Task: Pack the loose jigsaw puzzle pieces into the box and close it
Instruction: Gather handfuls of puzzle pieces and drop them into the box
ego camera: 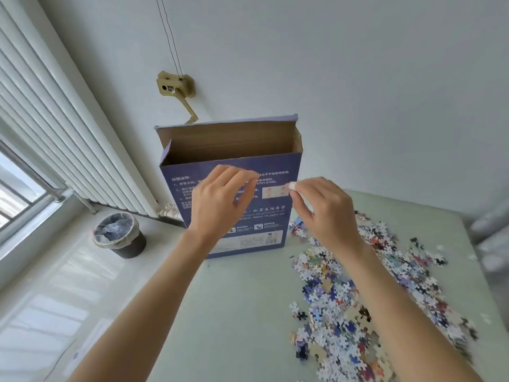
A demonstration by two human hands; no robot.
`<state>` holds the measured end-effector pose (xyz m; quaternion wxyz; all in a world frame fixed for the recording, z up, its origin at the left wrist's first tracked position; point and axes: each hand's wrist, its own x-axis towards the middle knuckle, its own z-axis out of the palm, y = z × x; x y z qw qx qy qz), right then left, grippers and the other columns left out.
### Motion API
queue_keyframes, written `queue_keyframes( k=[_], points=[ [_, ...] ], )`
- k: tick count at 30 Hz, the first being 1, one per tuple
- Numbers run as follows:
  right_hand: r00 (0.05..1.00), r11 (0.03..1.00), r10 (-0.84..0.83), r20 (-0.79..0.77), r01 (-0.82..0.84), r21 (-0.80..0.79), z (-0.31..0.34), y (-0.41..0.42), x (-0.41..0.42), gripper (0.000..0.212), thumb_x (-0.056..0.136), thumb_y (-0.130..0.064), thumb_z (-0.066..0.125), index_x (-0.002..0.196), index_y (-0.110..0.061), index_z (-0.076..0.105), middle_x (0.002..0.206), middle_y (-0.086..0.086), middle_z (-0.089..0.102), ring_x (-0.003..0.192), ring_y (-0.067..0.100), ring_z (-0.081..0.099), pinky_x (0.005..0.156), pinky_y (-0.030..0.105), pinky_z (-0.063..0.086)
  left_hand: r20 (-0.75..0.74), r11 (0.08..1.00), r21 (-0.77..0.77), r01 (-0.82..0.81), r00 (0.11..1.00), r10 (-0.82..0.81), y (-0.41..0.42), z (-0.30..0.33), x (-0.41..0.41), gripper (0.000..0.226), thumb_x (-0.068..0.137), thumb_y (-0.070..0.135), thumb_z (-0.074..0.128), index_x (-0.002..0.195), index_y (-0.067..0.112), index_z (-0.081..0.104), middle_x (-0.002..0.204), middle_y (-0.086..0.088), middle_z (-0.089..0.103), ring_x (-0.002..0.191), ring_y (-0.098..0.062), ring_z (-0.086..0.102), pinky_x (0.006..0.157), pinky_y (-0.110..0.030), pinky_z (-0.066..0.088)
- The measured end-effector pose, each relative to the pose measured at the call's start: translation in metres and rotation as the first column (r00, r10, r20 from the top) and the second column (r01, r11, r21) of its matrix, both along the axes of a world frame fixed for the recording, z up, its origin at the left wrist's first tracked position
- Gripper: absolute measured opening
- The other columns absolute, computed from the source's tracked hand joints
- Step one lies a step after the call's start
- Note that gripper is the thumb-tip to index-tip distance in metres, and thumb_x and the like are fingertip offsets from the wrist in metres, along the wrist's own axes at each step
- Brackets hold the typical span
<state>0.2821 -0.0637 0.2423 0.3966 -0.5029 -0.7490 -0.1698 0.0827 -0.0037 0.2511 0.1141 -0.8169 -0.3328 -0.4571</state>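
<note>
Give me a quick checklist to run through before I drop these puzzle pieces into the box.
1. Box stands upright on the table: ok.
2. Box top open, lid flap folded back: ok.
3. Right hand pinches something small and white at its fingertips: ok; which piece, cannot tell.
4. Left hand holds a piece: cannot tell, fingers curled and blurred.
5. Hands above the opening: not ok, both are in front of the box face, below its rim.
6. Loose pieces left on the table: many, packing not done.

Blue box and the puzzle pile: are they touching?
Cannot tell. In the head view the nearest pieces lie right at the blue box's lower right corner, but the right hand and blur hide any gap.
</note>
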Motion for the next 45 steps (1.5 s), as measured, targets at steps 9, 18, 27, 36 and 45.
queue_keyframes(
  k=[9, 18, 27, 36, 45],
  points=[
    [0.907, 0.507, -0.419, 0.051, 0.28, -0.815, -0.171, -0.161, 0.07, 0.029, 0.091, -0.017, 0.055, 0.119, -0.011, 0.057, 0.099, 0.003, 0.067, 0.078, 0.008, 0.054, 0.062, 0.007, 0.037, -0.181, 0.528, -0.849, -0.028, 0.954, -0.24, -0.102, -0.173, 0.081, 0.027, 0.088, 0.03, 0.059, 0.114, 0.026, 0.062, 0.113, 0.004, 0.065, 0.103, -0.017, 0.059, 0.084, -0.032, 0.05],
    [0.762, -0.092, -0.547, 0.347, 0.358, -0.929, -0.239, -0.193, 0.101, 0.101, 0.07, -0.066, 0.062, 0.146, -0.029, 0.006, 0.154, 0.013, -0.009, 0.14, 0.044, -0.002, 0.107, 0.063, 0.008, -0.424, 0.177, -0.905, -0.386, 0.83, -0.362, -0.144, -0.256, 0.129, 0.104, 0.065, 0.051, 0.078, 0.145, 0.025, 0.017, 0.14, -0.009, 0.027, 0.126, -0.027, 0.029, 0.101, -0.04, 0.04],
    [0.86, 0.053, -0.421, 0.289, 0.342, -0.938, -0.253, -0.131, 0.121, 0.093, 0.075, -0.067, 0.056, 0.146, -0.027, 0.012, 0.156, 0.008, 0.0, 0.141, 0.037, 0.005, 0.109, 0.061, 0.014, -0.408, 0.26, -0.906, -0.333, 0.85, -0.332, -0.156, -0.267, 0.148, 0.081, 0.071, 0.037, 0.077, 0.137, 0.027, 0.032, 0.136, -0.002, 0.037, 0.122, -0.021, 0.035, 0.098, -0.031, 0.038],
    [0.932, 0.229, -0.32, 0.172, 0.252, -0.94, -0.257, -0.131, 0.1, 0.056, 0.08, -0.017, 0.069, 0.128, -0.019, 0.041, 0.126, 0.011, 0.043, 0.103, 0.021, 0.048, 0.082, 0.029, 0.05, -0.313, 0.134, -0.949, -0.286, 0.909, -0.276, -0.145, -0.268, 0.144, 0.063, 0.071, 0.033, 0.078, 0.122, 0.027, 0.043, 0.115, -0.002, 0.053, 0.104, -0.021, 0.051, 0.088, -0.031, 0.043],
    [0.916, 0.134, -0.4, -0.046, 0.009, -0.991, -0.237, -0.13, 0.103, 0.073, 0.08, -0.018, 0.069, 0.141, -0.018, 0.028, 0.143, 0.012, 0.025, 0.123, 0.025, 0.041, 0.097, 0.032, 0.039, -0.252, 0.113, -0.966, -0.231, 0.937, -0.243, -0.136, -0.264, 0.135, 0.042, 0.081, 0.028, 0.07, 0.12, 0.022, 0.055, 0.114, -0.003, 0.058, 0.098, -0.017, 0.056, 0.086, -0.027, 0.047]
  ],
)
